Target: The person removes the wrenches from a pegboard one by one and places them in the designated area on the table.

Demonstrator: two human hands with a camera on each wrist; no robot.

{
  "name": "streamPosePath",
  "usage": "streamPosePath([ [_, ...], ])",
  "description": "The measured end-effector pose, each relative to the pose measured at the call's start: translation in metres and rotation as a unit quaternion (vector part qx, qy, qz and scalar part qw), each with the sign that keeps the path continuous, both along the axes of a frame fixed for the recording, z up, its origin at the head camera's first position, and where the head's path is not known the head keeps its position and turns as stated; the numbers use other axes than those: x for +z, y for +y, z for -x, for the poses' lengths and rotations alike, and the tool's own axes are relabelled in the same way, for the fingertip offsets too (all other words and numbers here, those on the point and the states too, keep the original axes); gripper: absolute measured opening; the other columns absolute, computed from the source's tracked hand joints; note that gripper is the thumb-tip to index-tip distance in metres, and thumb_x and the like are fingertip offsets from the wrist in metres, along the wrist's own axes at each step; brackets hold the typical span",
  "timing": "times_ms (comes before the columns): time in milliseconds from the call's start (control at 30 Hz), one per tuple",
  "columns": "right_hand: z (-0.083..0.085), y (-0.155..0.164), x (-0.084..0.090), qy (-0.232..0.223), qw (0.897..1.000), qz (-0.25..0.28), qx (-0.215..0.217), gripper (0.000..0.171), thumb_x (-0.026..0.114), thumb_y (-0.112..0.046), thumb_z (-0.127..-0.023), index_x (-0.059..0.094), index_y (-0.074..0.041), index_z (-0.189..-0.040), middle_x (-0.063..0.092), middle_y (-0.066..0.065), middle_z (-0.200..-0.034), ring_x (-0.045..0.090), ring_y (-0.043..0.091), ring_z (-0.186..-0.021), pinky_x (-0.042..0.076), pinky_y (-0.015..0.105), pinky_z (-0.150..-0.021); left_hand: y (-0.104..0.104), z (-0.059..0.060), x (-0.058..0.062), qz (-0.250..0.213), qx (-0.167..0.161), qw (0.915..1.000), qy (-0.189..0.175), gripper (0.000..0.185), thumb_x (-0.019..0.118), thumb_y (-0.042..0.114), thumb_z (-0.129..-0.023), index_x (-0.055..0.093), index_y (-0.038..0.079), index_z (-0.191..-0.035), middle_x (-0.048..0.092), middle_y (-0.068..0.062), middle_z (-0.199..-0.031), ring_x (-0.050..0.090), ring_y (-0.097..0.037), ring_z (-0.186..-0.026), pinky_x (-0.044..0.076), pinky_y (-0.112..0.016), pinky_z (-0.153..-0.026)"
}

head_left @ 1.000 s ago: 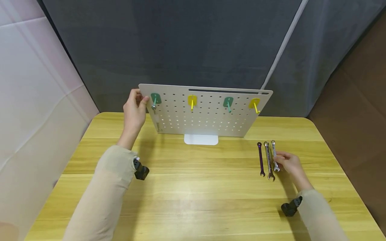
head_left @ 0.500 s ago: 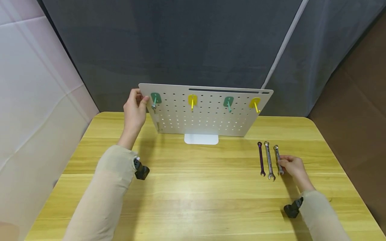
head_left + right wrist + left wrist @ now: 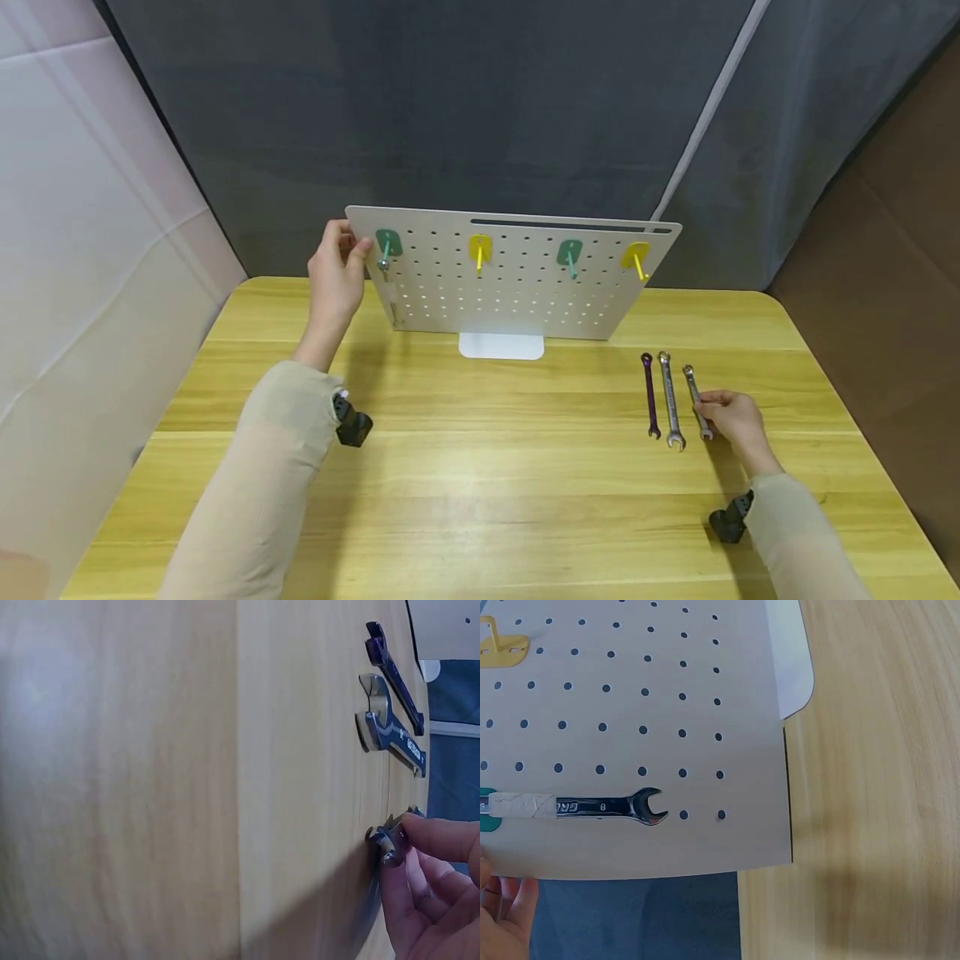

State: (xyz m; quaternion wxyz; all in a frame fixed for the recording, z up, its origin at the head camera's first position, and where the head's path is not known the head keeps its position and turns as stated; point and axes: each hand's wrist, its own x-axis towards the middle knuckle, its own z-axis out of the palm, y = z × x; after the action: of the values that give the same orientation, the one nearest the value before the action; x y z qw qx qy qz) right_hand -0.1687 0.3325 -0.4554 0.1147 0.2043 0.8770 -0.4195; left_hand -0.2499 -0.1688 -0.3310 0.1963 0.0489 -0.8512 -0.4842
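Up top, head view: pegboard [image 3: 517, 283] stands upright on its white foot at the back of the worktop [image 3: 480, 492], with four hooks along the top row, green, yellow, green, yellow.
Left hand, head view: left hand [image 3: 335, 271] has its grip curled round the board's left edge, thumb on the front beside the first green hook [image 3: 387, 244], so it looks like it's steadying the board.
Right hand, head view: right hand [image 3: 733, 417] is pinching the small silver wrench [image 3: 696, 398], the rightmost of three lying side by side on the worktop.
Other wrenches, head view: purple wrench [image 3: 649, 394] and big silver wrench [image 3: 668, 398] lie untouched just to its left.
Left wrist view: one wrench is already hung [image 3: 577, 806] on the board, taped handle up at the green hook, open jaw hanging free. Only the fingertips [image 3: 506, 900] show past the board's edge.
Right wrist view: fingers [image 3: 427, 859] are closed on the small wrench's open end [image 3: 386, 844]. I can't tell whether it's clear of the wood.
Step, my guess: picking up the next wrench to hang.
Next move, my guess: lift it and carry it over to a free hook; its ring end has to slip over the peg while the left hand keeps the board from tipping.
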Motion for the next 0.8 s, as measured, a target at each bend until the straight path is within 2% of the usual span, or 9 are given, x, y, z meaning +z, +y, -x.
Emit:
streamPosePath([
  [267,0.001,0.0042,-0.0016,0.005,1.0,-0.022,-0.005,0.035,0.059,-0.011,-0.093,0.057,0.013,-0.118,0.065,0.0,-0.078,0.055,0.008,-0.063,0.05,0.024,-0.055,0.0001,-0.0001,-0.0001,-0.002,-0.001,1.0,-0.003,0.029,0.048,0.019,-0.099,0.047,0.0,-0.12,0.057,-0.022,-0.119,0.054,-0.03,-0.108,0.047,-0.042,-0.096],
  [500,0.0014,0.006,-0.0017,0.001,1.0,-0.008,-0.014,0.035,0.061,-0.011,-0.092,0.057,0.013,-0.117,0.063,-0.006,-0.073,0.057,0.005,-0.06,0.052,0.022,-0.055,-0.0005,0.0001,-0.0001,-0.005,-0.001,1.0,-0.005,0.028,0.049,0.019,-0.099,0.047,-0.001,-0.118,0.057,-0.023,-0.12,0.055,-0.031,-0.111,0.047,-0.043,-0.098],
  [800,-0.0007,0.0052,0.0,0.004,1.0,-0.028,-0.004,0.035,0.061,-0.015,-0.092,0.058,0.011,-0.115,0.066,-0.001,-0.08,0.057,0.004,-0.063,0.051,0.021,-0.057,-0.0024,0.0002,0.0006,0.0,0.001,0.9999,-0.011,0.03,0.05,0.021,-0.098,0.048,-0.002,-0.118,0.059,-0.021,-0.122,0.056,-0.031,-0.112,0.048,-0.043,-0.098],
])
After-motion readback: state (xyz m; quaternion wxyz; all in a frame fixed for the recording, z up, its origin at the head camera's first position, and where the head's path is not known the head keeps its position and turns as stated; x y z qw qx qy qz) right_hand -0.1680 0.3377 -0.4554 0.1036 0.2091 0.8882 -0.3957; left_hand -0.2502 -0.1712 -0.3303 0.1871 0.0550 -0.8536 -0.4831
